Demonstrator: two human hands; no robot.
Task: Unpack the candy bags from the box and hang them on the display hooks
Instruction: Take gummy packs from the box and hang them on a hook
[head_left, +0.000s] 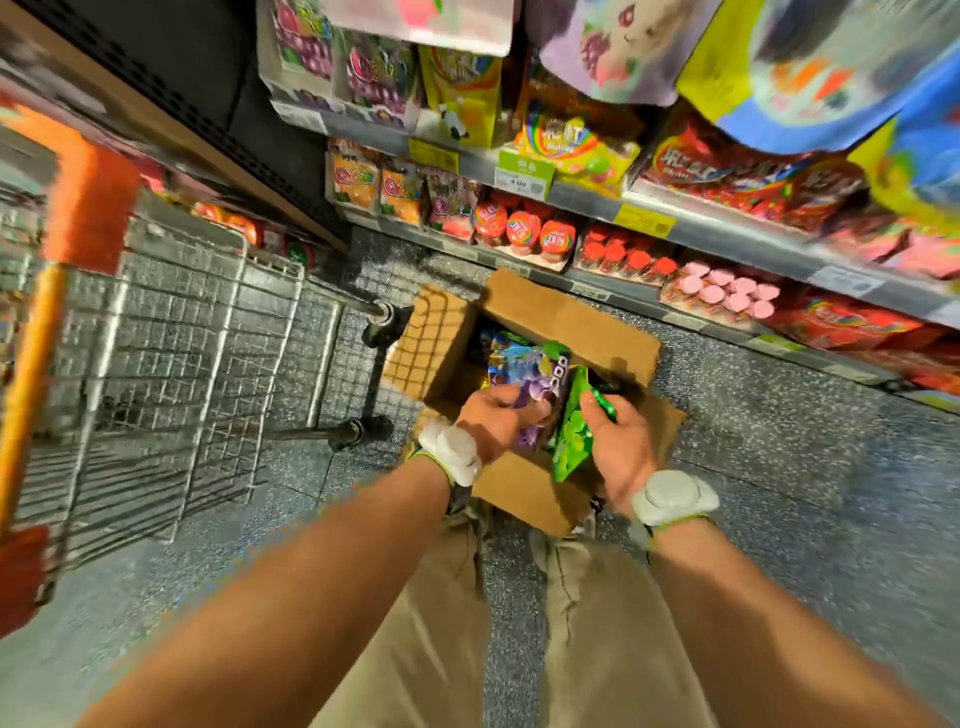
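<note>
A: What takes up the most room?

B: The shelving (727, 223) across the far right, packed with bright candy packs and red-lidded jars, with large blurred bags hanging at the top. On the left stands a wire shopping cart (171, 364) with an orange handle.

A: And the floor?

B: Speckled grey floor (805, 493), with an open cardboard box (566, 325) sitting on it between the cart and the bottom shelf, flaps spread outward. The person's beige trousers (597, 623) fill the near edge just below it.

A: Where are the candy bags?

B: Over the open box. The left hand (498, 421) has its fingers curled round a purple candy bag (535, 374); more purple packs seem to lie under it, though I cannot tell how many. The right hand (621, 439) grips a green candy bag (571, 441), thumb on its upper part, the bag standing on edge just beside the purple one.

A: Anything on the wrists?

B: A pale grey wrist device on each: left (452, 449), right (672, 496).
</note>
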